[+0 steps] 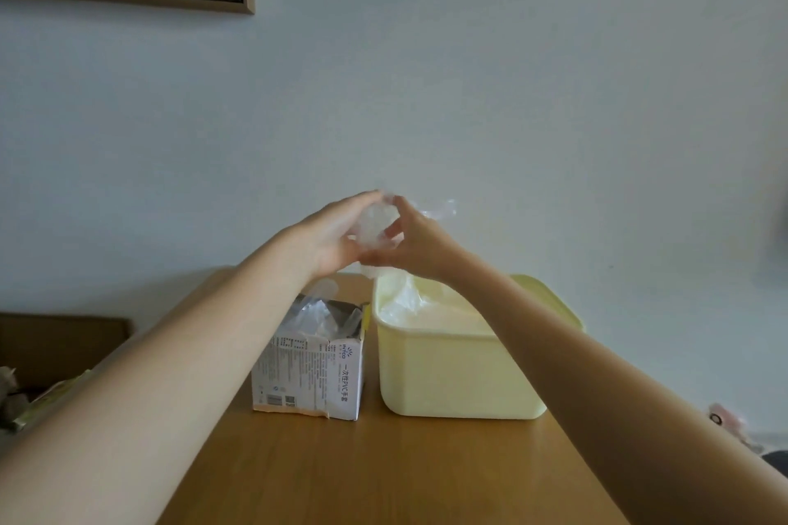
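Pinches a crumpled clear thin plastic glove (377, 226) between left hand (330, 241) and right hand (422, 245), with fingers curled round it. Holds it aloft over the torn white cardboard box (311, 371) and pale yellow plastic bin (456, 367) on the wooden table (383, 473), likely to find its opening.

Glove box (311, 371) side: "INTCO", "一次性PVC手套"; smaller print, codes unreadable.

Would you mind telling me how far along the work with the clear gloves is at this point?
Done: the glove box is torn open, and some clear plastic already lies in the yellow tub. In hand: the left hand and right hand hold one clear glove above both. Left: more gloves show in the box.
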### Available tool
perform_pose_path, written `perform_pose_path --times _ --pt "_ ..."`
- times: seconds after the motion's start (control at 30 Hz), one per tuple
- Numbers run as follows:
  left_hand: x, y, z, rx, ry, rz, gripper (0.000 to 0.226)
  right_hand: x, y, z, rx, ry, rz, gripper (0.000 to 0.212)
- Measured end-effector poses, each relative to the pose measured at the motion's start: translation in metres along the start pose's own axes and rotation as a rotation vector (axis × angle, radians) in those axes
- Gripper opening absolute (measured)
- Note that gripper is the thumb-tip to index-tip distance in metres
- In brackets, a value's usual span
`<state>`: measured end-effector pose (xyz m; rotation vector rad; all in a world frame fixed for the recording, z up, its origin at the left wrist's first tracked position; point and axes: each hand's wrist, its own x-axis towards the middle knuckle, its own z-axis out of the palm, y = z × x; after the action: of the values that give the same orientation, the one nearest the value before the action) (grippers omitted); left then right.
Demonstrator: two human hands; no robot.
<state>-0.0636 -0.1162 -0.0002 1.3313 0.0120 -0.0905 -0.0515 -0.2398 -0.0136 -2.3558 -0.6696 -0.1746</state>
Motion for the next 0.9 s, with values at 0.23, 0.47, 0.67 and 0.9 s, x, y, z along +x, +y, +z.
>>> perform_pose_path --times 0.23,0.47,0.67,0.9 --pt "0.006 0.001 -0.018 0.320 -0.172 0.137 0.041 -0.007 0.014 -0.030 0.569 0.110 0.098 0.027" --pt "0.002 -0.005 -0.006 0.706 -0.059 0.218 0.018 -0.020 0.019 -0.041 0.704 -0.178 0.179 0.022" --pt "0.001 -0.005 0.000 0.698 -0.051 0.293 0.014 -0.016 0.019 -0.037 0.481 0.305 0.122 0.021" --pt "0.000 -0.003 -0.022 0.693 0.003 0.151 0.015 -0.009 0.039 -0.056 0.125 0.665 0.105 0.019"
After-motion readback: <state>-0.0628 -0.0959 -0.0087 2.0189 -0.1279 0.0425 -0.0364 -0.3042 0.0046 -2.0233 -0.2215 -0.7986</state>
